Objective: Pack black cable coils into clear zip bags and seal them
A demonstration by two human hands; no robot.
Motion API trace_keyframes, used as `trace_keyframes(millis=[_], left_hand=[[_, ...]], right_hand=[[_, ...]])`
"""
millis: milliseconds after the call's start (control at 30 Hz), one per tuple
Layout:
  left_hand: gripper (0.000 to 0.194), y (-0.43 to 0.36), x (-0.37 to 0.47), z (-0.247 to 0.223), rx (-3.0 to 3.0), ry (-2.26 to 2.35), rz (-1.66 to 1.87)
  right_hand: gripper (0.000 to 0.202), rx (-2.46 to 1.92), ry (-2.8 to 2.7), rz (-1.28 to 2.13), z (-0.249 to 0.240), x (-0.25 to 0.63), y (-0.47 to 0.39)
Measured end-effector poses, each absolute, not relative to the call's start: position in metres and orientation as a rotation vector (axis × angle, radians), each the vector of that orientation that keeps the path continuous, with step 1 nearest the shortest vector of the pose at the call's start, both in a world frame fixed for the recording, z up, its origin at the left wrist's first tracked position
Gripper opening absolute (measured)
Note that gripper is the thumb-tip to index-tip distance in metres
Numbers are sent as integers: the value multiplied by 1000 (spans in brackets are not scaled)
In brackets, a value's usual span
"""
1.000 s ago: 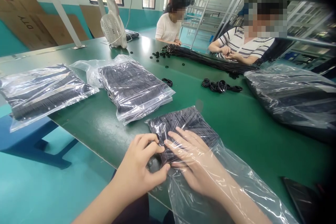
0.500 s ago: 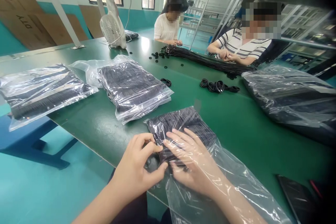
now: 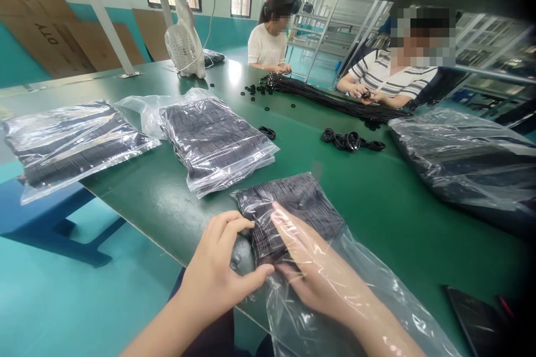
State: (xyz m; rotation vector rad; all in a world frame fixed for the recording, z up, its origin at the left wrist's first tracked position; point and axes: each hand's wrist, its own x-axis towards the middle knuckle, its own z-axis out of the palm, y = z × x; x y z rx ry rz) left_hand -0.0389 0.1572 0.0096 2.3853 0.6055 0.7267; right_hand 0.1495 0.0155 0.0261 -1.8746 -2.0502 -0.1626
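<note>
Beyond the left hand point(image 3: 224, 259) and right hand point(image 3: 307, 256), a green table point(image 3: 355, 184) is spreading toward a teal-and-white wall point(image 3: 228, 33). A black bundle point(image 3: 304, 203) is lying at both hands' fingers: the left, thumb and fingers parted, is curving around its edge; the right, fingers straight, is resting across it under clear plastic point(image 3: 385, 290). Filled bags point(image 3: 220, 136) are lying ahead-left; a bulky bag point(image 3: 469, 162) is crowding the space ahead-right.

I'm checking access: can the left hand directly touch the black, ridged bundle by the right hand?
Probably not directly: the left hand looks outside the clear plastic bag that encloses the black, ridged bundle.
</note>
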Motion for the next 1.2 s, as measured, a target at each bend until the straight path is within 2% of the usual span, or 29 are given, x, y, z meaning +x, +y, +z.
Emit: trace_keyframes(millis=[167, 267, 567, 767, 1200], left_hand=[[66, 158, -37, 10, 2423, 644, 642], [69, 158, -35, 9, 2448, 626, 629], [53, 158, -34, 13, 2516, 519, 653], [34, 155, -28, 15, 2464, 601, 623], [30, 157, -30, 15, 2451, 558, 639]], right_hand=[[57, -1923, -2111, -361, 23, 155, 21], [53, -1948, -2101, -366, 22, 155, 23], [65, -1949, -2027, -200, 23, 152, 30], [58, -1956, -2007, -194, 25, 149, 29], [52, -1910, -2051, -327, 21, 156, 26]])
